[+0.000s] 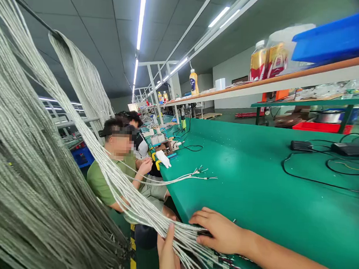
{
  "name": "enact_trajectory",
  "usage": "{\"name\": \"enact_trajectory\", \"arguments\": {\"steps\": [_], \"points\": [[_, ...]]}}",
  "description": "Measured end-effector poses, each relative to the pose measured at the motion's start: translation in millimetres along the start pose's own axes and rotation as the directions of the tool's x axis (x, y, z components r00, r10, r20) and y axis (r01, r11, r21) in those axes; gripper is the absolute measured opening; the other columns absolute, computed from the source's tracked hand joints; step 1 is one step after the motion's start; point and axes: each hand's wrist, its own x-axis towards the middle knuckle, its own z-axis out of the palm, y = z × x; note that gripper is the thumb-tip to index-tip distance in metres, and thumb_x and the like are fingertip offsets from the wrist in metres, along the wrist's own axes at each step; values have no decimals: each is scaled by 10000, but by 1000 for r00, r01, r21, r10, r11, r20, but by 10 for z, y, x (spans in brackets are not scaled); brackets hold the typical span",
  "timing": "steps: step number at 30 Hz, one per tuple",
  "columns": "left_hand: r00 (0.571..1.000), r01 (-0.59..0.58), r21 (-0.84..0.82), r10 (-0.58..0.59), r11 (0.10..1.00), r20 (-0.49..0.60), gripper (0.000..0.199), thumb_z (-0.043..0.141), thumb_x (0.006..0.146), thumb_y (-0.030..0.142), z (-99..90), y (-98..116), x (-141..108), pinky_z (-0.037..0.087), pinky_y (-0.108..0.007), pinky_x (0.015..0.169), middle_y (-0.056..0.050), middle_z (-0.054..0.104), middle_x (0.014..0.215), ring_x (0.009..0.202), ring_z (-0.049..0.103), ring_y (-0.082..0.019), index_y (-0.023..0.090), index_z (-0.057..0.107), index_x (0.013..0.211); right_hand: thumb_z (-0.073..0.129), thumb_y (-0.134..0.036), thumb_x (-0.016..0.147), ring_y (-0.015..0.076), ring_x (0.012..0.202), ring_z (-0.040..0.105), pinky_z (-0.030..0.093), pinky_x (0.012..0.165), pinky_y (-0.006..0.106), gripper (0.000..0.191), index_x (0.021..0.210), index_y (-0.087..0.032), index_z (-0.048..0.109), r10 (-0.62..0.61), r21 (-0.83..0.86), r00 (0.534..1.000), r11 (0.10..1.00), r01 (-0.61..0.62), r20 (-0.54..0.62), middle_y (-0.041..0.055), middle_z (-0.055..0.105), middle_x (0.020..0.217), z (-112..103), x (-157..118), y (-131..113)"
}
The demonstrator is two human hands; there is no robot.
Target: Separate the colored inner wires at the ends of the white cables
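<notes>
Cables [140, 206], a thick grey-white bundle, run down from upper L & end at the near edge of the green surface [254, 181], bottom ctr. L hand [169, 251] is closed round the bundle from below, thumb up against it, just short of the ends. R hand [219, 230] lies over the bundle nr its tips, palm down, fingers a bit apart & touching; can't tell if it grips any. Connectors [218, 259] & thin coloured wires fan out below R hand.

More cable hanks [32, 152] hang at far L. A few loose strands [183, 176] lie across the surface edge, tips on top. Co-worker in green shirt [101, 180] sits L of the surface, hands raised together; another person [141, 146] sits behind.

Further back on the surface: small machine [164, 143] w/ white cloth or glove [163, 158] at its front. At R, 2 blk boxes [300, 145] w/ blk cords. Shelf [217, 97] above carries a yellow bottle [194, 82], more bottles [258, 60] & blue bin [335, 38].
</notes>
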Motion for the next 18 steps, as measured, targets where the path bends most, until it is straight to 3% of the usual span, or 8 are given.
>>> {"name": "enact_trajectory", "arguments": {"steps": [3, 6, 9, 11, 13, 15, 18], "points": [[991, -14, -20, 12, 1000, -133, 473, 769, 749, 242, 236, 157, -182, 589, -286, 774, -38, 697, 1042, 927, 691, -197, 244, 585, 1184, 680, -430, 844, 266, 1081, 579, 398, 981, 388, 474, 1265, -225, 603, -23, 37, 1000, 999, 24, -19, 99, 641, 1181, 0, -6, 55], [974, 15, -94, -36, 995, -225, 335, 710, 781, 190, 414, 392, -296, 595, -278, 716, -32, 691, 910, 817, 691, -173, 229, 597, 1094, 548, -461, 930, 213, 894, 601, 450, 791, 303, 357, 1131, -195, 675, -30, 177, 999, 984, 27, 11, 78, 676, 1020, -101, 21, 46], [969, 26, -137, -59, 990, -240, 316, 721, 774, 181, 574, 594, -331, 605, -297, 718, -40, 681, 888, 801, 693, -180, 218, 603, 1064, 347, -508, 1004, 146, 663, 500, 372, 582, 244, 480, 966, -177, 692, 30, 275, 996, 960, -53, 86, 26, 629, 779, -325, 43, -73], [976, 3, -131, -32, 991, -216, 341, 740, 762, 180, 690, 648, -305, 605, -289, 700, -39, 668, 885, 781, 688, -174, 202, 595, 1069, 273, -565, 1004, 134, 641, 465, 348, 555, 235, 572, 925, -167, 676, 63, 291, 988, 951, -102, 142, 18, 600, 750, -495, 36, -184], [980, -29, -120, 5, 992, -198, 326, 719, 776, 164, 818, 627, -252, 594, -261, 654, -30, 647, 857, 726, 671, -151, 180, 577, 1069, 277, -625, 980, 146, 666, 505, 374, 567, 237, 605, 1005, -165, 669, 105, 259, 974, 953, -156, 200, 33, 626, 798, -637, 10, -286], [981, -50, -125, 26, 991, -191, 240, 666, 802, 131, 949, 556, -192, 568, -224, 602, -11, 613, 791, 651, 637, -120, 162, 561, 1015, 410, -695, 902, 196, 725, 587, 429, 598, 268, 639, 1203, -173, 622, 173, 162, 953, 963, -217, 248, 69, 672, 887, -729, -25, -364], [987, -41, -156, 16, 987, -160, 96, 581, 833, 117, 1114, 438, -114, 531, -192, 551, 22, 545, 694, 570, 584, -92, 167, 519, 885, 602, -733, 743, 351, 966, 653, 519, 748, 400, 938, 1458, -152, 424, 279, 4, 917, 957, -292, 284, 190, 670, 1139, -761, -65, -429]]}}
